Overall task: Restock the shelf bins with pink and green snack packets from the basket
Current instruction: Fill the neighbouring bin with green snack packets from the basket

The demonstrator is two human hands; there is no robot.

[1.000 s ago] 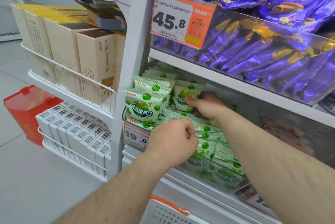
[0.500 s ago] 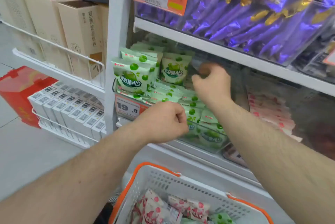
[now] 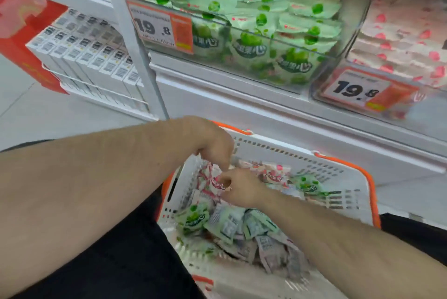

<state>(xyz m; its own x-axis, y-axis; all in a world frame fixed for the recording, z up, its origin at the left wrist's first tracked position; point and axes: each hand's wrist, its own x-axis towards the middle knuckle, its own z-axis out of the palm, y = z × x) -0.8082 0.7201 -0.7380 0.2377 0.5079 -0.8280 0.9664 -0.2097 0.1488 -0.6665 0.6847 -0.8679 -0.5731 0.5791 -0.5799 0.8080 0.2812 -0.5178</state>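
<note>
Where both hands meet over the basket's far left corner: right hand (image 3: pixel 243 188) pinched shut on a pink packet (image 3: pixel 212 183), thumb and fingertips closed on its upper edge. Left hand (image 3: pixel 212 146) just above, fingers curled down onto the same packet; whether gripping or only touching, cannot tell through the blur. Around them, inside the white basket (image 3: pixel 343 199) with orange handles: another pink packet (image 3: pixel 274 174) against the far wall, green packets (image 3: pixel 193 220) toward the left wall and near side, several lying back-side up. Above, on the shelf: clear bin of green packets (image 3: pixel 261 39), filled, price tag (image 3: pixel 160 27) on its front left; beside it to the right, bin of pink packets (image 3: pixel 399 39).
</note>
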